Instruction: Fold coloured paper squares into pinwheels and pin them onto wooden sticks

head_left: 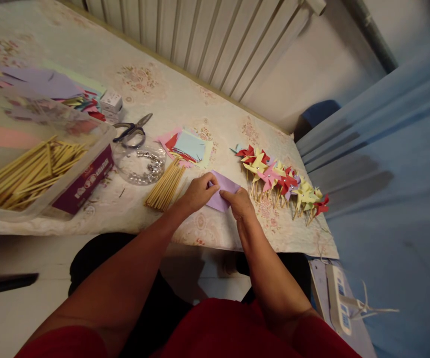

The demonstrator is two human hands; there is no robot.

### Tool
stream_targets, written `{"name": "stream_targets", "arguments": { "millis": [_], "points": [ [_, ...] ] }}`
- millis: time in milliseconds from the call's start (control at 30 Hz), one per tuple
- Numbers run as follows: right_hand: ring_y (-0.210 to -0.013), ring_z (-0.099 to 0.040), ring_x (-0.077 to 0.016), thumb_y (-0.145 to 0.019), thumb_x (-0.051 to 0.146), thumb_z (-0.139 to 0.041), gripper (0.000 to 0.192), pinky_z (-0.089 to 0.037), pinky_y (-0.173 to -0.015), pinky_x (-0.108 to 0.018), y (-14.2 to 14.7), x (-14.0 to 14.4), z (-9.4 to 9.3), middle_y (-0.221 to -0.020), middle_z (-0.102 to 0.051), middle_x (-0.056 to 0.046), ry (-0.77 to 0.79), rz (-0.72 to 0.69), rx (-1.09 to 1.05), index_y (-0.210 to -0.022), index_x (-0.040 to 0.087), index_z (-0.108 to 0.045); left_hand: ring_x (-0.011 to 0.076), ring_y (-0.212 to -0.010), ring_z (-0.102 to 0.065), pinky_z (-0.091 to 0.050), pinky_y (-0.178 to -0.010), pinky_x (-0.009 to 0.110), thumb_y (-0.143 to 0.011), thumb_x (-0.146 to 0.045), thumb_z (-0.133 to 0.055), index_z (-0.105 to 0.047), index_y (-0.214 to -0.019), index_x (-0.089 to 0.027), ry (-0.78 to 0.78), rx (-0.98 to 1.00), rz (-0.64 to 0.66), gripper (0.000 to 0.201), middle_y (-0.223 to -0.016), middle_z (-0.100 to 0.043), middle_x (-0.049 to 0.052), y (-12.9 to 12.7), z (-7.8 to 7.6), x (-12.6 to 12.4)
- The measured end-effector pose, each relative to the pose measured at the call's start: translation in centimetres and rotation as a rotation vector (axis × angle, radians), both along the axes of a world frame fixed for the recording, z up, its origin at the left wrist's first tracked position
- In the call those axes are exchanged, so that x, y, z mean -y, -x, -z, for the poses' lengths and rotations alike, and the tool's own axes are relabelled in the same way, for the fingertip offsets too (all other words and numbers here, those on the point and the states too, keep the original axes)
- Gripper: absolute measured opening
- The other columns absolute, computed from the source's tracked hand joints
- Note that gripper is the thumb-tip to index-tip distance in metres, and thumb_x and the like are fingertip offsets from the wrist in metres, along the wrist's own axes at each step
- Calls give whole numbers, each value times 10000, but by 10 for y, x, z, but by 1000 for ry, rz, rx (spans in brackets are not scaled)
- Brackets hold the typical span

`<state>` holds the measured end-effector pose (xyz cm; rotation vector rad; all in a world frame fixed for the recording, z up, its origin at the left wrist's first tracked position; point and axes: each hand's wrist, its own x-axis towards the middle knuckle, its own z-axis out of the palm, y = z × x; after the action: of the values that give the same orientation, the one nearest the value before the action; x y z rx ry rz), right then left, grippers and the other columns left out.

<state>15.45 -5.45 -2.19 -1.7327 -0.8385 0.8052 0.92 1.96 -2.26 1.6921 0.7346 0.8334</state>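
Purple paper (222,195) beside stick bundle (165,188)

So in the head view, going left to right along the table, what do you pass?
Plastic box of sticks → scissors → loose bundle of sticks → left hand → purple paper → right hand → row of pinwheels.

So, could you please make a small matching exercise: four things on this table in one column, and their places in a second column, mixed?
Things:
1. purple paper
2. scissors
3. loose wooden sticks
4. finished pinwheels

Places:
A. in a row to the right of both hands
B. between the left hand and right hand
C. just left of the left hand
D. behind the round clear dish

Pairs: 1-B, 2-D, 3-C, 4-A
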Motion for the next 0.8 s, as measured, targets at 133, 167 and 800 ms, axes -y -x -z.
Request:
{"name": "stream_targets", "arguments": {
  "millis": [133,167,800],
  "points": [
    [-702,-655,-196,-602,265,-722,264,-509,-695,-310,3,-1,-5,-793,-731,-22,-15,37,-38,-850,179,-698,116,-648,-548,-431,-647,255,-801,-345,-608,-466,-1146,-176,268,203,-42,409,-719,-567,-48,-4,8,-3],
    [-702,-655,-196,-600,266,-719,258,-507,-689,-308,4,-1,-6,-792,-730,-23,-17,43,-38,-842,179,-696,116,-654,-561,-442,-650,257,-792,-355,-624,-457,-1152,-170,346,240,-24,438,-739,-583,-39,-5,9,-4],
    [-636,-619,-168,-553,272,-765,307,-492,-657,-300,11,-3,-3,-739,-722,-6,-32,72,-186,-835,170,-698,148,-703,-598,-461,-646,266,-693,-225,-638,-660,-895,-136,563,185,91,222,-799,-678,26,-7,17,0]
  ]
}}
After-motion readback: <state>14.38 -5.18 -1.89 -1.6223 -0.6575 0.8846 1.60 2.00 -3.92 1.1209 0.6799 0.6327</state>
